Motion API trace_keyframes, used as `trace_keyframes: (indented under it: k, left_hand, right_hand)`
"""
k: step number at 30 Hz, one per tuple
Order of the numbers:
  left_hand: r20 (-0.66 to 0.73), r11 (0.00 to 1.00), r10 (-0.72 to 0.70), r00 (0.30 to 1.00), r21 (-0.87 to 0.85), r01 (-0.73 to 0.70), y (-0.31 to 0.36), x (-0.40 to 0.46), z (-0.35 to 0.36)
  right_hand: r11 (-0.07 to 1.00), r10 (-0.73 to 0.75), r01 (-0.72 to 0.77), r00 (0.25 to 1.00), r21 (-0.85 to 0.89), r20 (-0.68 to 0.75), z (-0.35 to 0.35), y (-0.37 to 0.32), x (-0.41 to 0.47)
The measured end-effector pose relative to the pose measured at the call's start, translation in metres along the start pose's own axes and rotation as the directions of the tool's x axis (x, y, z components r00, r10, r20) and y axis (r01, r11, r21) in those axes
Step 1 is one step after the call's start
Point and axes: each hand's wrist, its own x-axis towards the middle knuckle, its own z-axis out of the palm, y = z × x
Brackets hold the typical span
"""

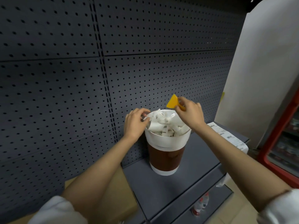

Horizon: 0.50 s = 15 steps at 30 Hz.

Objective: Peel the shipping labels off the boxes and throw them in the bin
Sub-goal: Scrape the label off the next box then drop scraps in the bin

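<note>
Here | left hand (135,122) pinches a label (148,118) at the bin (165,143) rim | right hand (190,111) grips a yellow scraper (172,101) | barcodes unreadable | grey shelf (186,172), pegboard wall (64,70)

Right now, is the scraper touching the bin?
Apart. The head view shows the yellow scraper held by the right hand above and behind the bin, with dark pegboard visible between blade and rim.

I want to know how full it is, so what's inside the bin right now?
The bin is heaped to the rim with crumpled white labels, some showing barcodes. Whatever lies beneath that heap is hidden.
</note>
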Motion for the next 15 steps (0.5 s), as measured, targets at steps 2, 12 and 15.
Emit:
trace_keyframes:
  k: [2, 12, 15]
  left_hand:
    - [-0.013, 1.000, 0.001, 1.000, 0.011, -0.001, -0.005, -0.004, -0.015]
    - [-0.131, 0.969, -0.144, 0.981, 0.181, 0.167, -0.104, -0.102, -0.181]
    - [-0.161, 0.935, -0.204, 0.966, 0.262, 0.241, -0.143, -0.154, -0.249]
  right_hand:
    - [1.000, -0.014, 0.013, 1.000, 0.017, 0.020, 0.004, -0.016, -0.005]
    - [0.976, -0.203, 0.170, 0.937, 0.136, 0.286, 0.103, -0.185, -0.062]
    - [0.956, -0.255, 0.172, 0.888, 0.238, 0.383, 0.136, -0.255, -0.097]
